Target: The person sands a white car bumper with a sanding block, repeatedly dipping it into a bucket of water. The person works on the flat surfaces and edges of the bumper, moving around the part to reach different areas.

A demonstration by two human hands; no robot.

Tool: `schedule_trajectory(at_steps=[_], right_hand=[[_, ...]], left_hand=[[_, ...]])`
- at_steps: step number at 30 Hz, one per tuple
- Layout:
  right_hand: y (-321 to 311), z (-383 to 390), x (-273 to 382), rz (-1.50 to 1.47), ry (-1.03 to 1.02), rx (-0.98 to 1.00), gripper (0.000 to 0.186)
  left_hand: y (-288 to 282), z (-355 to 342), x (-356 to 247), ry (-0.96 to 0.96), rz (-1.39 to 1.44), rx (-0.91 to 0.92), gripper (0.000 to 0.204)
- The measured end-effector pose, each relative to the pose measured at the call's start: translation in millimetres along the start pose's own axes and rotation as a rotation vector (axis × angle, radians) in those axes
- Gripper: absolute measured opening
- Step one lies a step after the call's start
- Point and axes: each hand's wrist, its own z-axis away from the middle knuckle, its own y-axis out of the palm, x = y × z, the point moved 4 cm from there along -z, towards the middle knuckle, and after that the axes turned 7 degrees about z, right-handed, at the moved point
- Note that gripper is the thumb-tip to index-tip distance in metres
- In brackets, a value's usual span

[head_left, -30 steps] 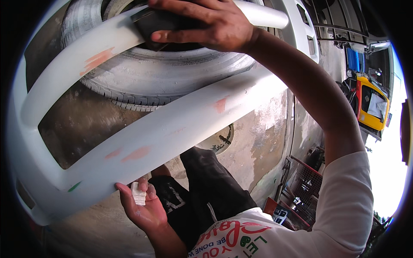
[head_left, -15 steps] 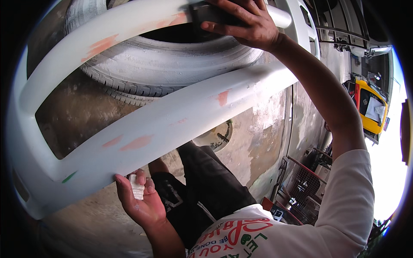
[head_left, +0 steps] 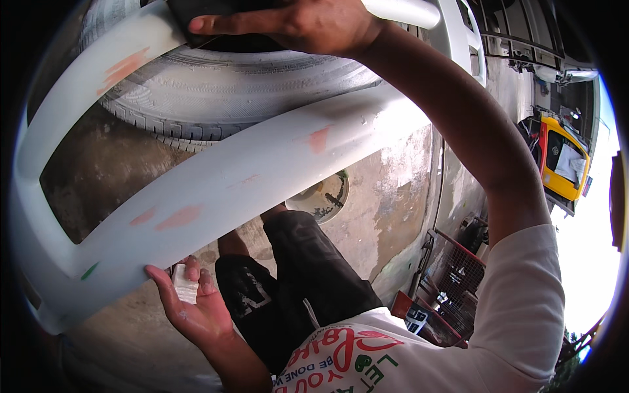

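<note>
A white bumper-like panel with two curved bars, pink patches and a small green mark spans the upper left. My right hand reaches across to the upper bar, fingers on a flat black pad that lies against it. My left hand is low at the centre left, palm up, fingers curled round a small white ridged block, with the thumb tip at the lower edge of the panel.
A whitened tyre lies behind the bars. A round pale container is on the stained concrete floor beside my legs. At right are a yellow-and-red vehicle part, dark metal frames and a red mesh rack.
My right hand and the black pad went right along the bar, then back left, farther than at first. My left hand and the panel appear shifted slightly left in the view.
</note>
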Motion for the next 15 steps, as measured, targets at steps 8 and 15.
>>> schedule_trajectory(at_steps=[8,15], right_hand=[[-1,-1,-4,0.075,-0.063,0.024,0.039],[25,52,-19,0.124,-0.164,-0.404,0.032]], left_hand=[[2,-3,11,-0.016,0.005,0.018,0.041],[11,-2,14,-0.036,-0.015,-0.012,0.040]])
